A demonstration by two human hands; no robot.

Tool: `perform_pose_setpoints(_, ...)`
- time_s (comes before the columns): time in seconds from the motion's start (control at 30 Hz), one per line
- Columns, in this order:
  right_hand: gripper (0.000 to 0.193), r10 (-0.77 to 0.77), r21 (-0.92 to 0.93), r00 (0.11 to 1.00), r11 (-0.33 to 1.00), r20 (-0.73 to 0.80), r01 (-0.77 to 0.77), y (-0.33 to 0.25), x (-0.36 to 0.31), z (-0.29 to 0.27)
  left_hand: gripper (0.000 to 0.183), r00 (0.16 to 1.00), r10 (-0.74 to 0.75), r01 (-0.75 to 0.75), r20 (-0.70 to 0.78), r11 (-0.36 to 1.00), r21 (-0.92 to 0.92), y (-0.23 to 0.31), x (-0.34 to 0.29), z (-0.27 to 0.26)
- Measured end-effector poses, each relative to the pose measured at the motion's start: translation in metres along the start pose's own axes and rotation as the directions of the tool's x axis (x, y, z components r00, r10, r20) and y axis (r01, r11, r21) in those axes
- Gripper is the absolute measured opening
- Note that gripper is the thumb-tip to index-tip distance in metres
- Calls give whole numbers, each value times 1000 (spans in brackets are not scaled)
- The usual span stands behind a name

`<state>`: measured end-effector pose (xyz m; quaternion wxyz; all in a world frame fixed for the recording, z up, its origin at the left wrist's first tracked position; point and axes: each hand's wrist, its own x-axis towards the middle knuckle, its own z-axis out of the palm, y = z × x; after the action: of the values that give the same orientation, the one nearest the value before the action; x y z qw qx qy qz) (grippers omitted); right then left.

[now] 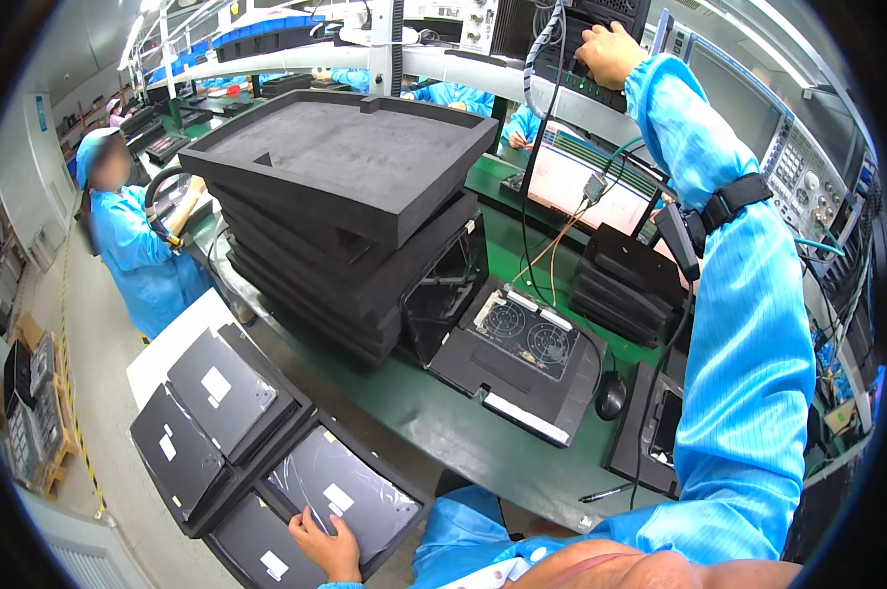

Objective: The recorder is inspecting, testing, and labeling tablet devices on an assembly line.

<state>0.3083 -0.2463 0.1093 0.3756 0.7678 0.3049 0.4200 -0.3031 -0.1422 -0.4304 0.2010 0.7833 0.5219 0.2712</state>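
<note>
My left hand [327,548] lies with its fingers apart on the lower part of a black foam tray [411,488]. It touches a flat dark panel [360,496] with clear film and a white label. Several similar panels [217,383] lie in the other compartments. My right arm is stretched up to the far right. There my right hand [612,56] touches the front of a black computer case [615,9] on the shelf, its fingers bent but apart, with nothing seen in them. A black strap with a small device [733,201] circles my right forearm.
A tall stack of black foam trays [345,167] stands on the green bench [424,402]. Right of it sit a black fixture with two round grilles [527,339], a mouse [611,395], a monitor [586,182] and hanging cables. A person in blue [134,245] works at the left.
</note>
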Motion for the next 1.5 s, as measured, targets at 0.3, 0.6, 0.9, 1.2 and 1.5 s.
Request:
perform_pose_setpoints(0.3,24,-103,372,983,928,153,39,23,5,-29,26,878,429,-471,-213,690,-550,155,29,-26)
perform_pose_setpoints(0.6,26,120,526,958,814,262,-246,17,28,2,47,298,734,-829,-611,-118,-546,548,163,11)
perform_pose_setpoints(0.9,30,137,597,974,772,178,-217,27,39,23,53,294,798,-944,-526,157,-289,664,253,49)
perform_pose_setpoints(1.2,26,255,592,961,761,103,-266,20,35,19,51,259,812,-954,-523,131,-268,662,259,51)
perform_pose_setpoints(1.5,28,203,646,963,714,177,-270,21,30,11,52,210,729,-956,-651,14,-293,655,258,59)
